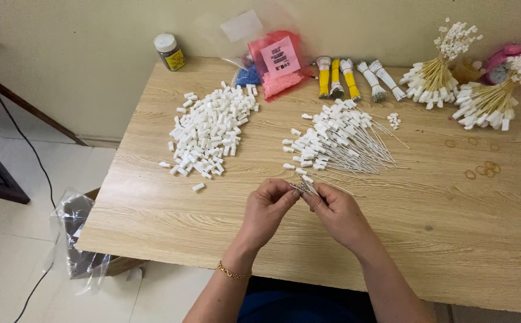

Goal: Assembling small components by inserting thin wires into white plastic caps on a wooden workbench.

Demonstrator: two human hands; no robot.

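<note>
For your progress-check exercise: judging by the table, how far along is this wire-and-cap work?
Done: two tied bundles of capped wires at the far right, plus a loose capped pile. In hand: both hands, left and right, pinch a few thin wires. Left: a large heap of loose white caps.

I see a home piecework spot: a wooden desk [171, 221] against a plain wall, heaped with small white connectors [209, 131] and bundled wires [434, 78].

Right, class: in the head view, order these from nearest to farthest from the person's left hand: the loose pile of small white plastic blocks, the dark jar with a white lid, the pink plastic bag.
1. Loose pile of small white plastic blocks, just beyond the left hand, slightly left.
2. Pink plastic bag, at the table's far edge.
3. Dark jar with a white lid, far-left corner.
</note>
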